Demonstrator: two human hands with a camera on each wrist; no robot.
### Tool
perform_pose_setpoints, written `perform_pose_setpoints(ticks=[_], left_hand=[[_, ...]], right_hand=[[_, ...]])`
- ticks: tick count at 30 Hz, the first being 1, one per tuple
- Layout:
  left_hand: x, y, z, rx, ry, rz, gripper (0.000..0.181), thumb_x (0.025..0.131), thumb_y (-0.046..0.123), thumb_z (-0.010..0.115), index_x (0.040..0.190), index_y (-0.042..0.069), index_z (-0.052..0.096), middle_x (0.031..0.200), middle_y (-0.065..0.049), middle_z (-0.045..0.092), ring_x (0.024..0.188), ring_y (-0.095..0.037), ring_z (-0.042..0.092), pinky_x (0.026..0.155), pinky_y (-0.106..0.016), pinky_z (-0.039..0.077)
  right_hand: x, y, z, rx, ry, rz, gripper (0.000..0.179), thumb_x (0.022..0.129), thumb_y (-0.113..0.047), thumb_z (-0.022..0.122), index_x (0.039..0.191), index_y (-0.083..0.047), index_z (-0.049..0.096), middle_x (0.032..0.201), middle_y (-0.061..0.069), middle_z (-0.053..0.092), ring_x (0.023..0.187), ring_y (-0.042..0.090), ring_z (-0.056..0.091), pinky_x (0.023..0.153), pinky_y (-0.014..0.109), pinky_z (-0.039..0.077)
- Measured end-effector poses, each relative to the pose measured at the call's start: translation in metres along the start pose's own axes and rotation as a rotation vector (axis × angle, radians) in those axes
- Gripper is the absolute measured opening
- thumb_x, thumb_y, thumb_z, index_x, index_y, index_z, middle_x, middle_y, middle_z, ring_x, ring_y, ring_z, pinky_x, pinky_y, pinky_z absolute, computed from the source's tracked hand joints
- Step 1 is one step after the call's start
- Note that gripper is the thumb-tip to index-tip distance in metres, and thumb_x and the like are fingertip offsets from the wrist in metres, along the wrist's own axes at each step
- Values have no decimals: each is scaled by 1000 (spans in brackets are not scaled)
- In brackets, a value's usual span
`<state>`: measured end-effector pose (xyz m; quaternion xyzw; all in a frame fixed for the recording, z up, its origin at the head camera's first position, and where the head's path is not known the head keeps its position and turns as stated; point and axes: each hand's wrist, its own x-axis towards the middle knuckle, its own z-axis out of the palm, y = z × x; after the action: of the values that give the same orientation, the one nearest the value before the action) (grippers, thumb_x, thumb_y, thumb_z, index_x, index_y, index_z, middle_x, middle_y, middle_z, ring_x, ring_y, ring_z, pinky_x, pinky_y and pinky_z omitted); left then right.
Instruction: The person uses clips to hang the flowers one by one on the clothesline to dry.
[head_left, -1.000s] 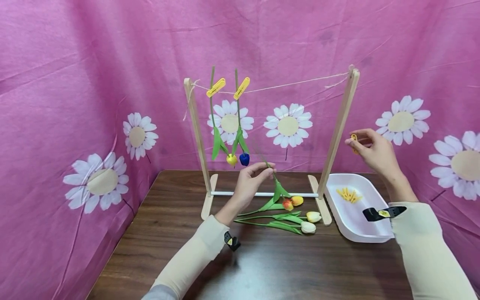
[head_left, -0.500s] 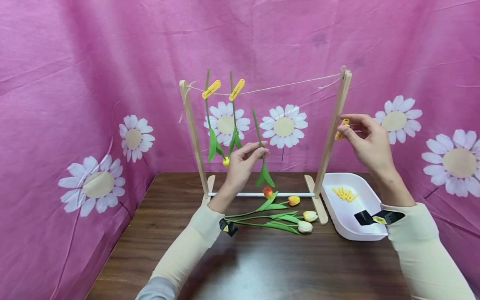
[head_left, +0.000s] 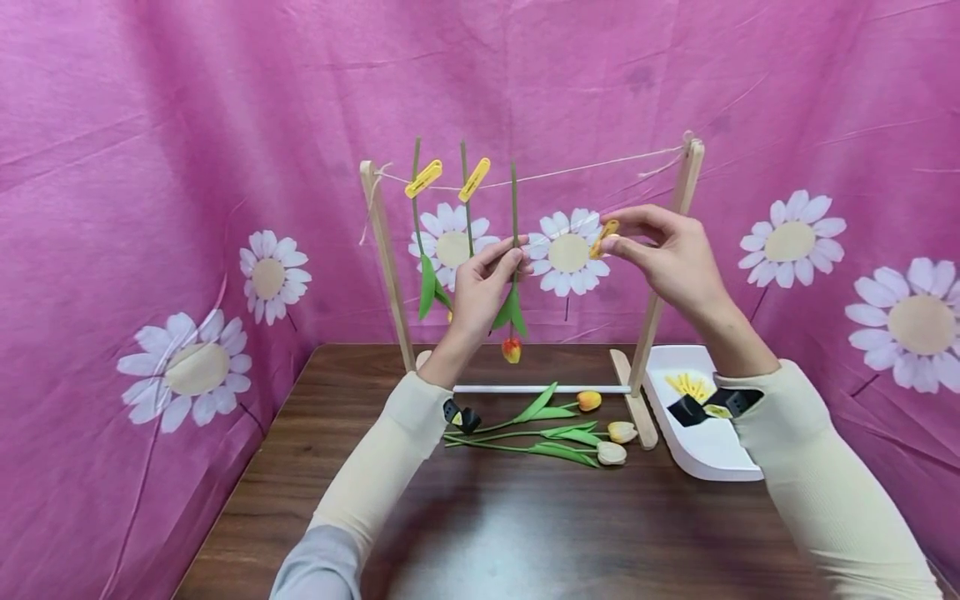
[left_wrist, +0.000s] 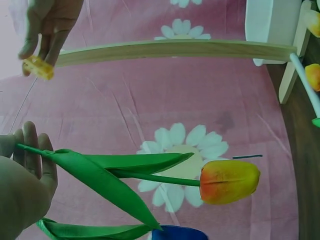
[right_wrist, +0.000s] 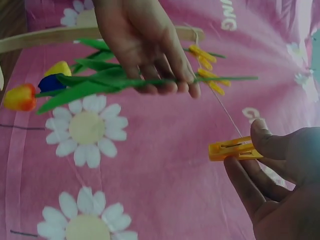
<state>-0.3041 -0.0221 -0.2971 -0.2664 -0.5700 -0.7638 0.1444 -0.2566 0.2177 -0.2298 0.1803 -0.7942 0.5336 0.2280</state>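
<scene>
Tulip (head_left: pixel 517 312), stem (head_left: pixel 514 204) in left grip (head_left: pixel 483 279), bloom (head_left: pixel 512 350) below

Pink cloth (head_left: pixel 150 125) around a brown table (head_left: pixel 600 533)

The cloth rises beyond the table's far edge and along both left and right, with soft folds and thin creases (head_left: pixel 135 508). Printed daisies (head_left: pixel 195 369), white with cream middles, dot it: two at left, two at far centre, two at right. Thin dark stems (head_left: pixel 865 383) show under several. White lettering (right_wrist: pixel 227 15), only partly in view, is printed on the cloth in the right wrist view. The table has dark wood grain, and a pale sheen (head_left: pixel 495 558) lies on its near part.
</scene>
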Motion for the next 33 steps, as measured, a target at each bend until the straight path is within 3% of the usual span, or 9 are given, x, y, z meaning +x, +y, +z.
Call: perform_pose_setpoints(ticks=[4,8,11,15,19,23,29,33], left_hand=[[10,2,2,12,13,18,31,107,6,62,133,-11,68,94,4,76,85,-8,75,84,-28,64],[18,4,5,28,22,24,30,108,7,62,132,-9,69,101,-20,76,87,-9,75,94,-46,64],[23,4,6,42,39,17,30,109,9,61,132,-8,70,110,-31,74,92,-17,77,99,-58,60],[27,2,7,47,67,8,29,109,10,60,131,-6,70,110,-29,76,100,-30,78,100,-57,60],[32,3,8,50,81,-3,28,109,10,60,131,-5,71,110,-27,76,97,-22,78,98,-50,62],[37,6,10,57,91,-6,28,108,9,61,131,-6,71,110,-30,75,91,-15,77,96,-47,63],[43,9,11,47,106,-16,29,108,7,62,130,-9,69,107,-30,75,85,-10,75,101,-58,59],[44,8,11,51,119,-25,29,108,6,61,131,-10,69,105,-27,76,90,-20,76,101,-57,59]], right_hand=[[14,-10,15,34,-10,-20,28,95,-10,82,121,-1,77,92,-16,79,82,2,75,75,15,59],[28,-19,28,81,3,-35,21,94,-9,82,114,-2,79,89,-15,79,71,6,72,67,19,59],[41,-26,38,154,31,-51,14,93,-5,82,107,-1,81,84,-12,79,65,6,69,61,20,58],[59,-37,50,318,67,-45,6,91,3,81,94,-2,81,75,-6,78,59,7,65,52,20,54],[76,-47,58,454,95,-8,13,90,7,81,86,-5,81,70,-1,76,54,9,59,43,19,48],[89,-54,63,497,102,34,11,89,4,82,85,-5,81,69,2,75,47,10,55,36,20,41],[100,-55,68,518,98,88,11,89,4,83,84,-5,81,67,5,73,40,10,52,32,21,38],[102,-50,73,532,83,119,9,90,3,82,85,-5,81,68,4,73,38,10,53,31,21,38]])
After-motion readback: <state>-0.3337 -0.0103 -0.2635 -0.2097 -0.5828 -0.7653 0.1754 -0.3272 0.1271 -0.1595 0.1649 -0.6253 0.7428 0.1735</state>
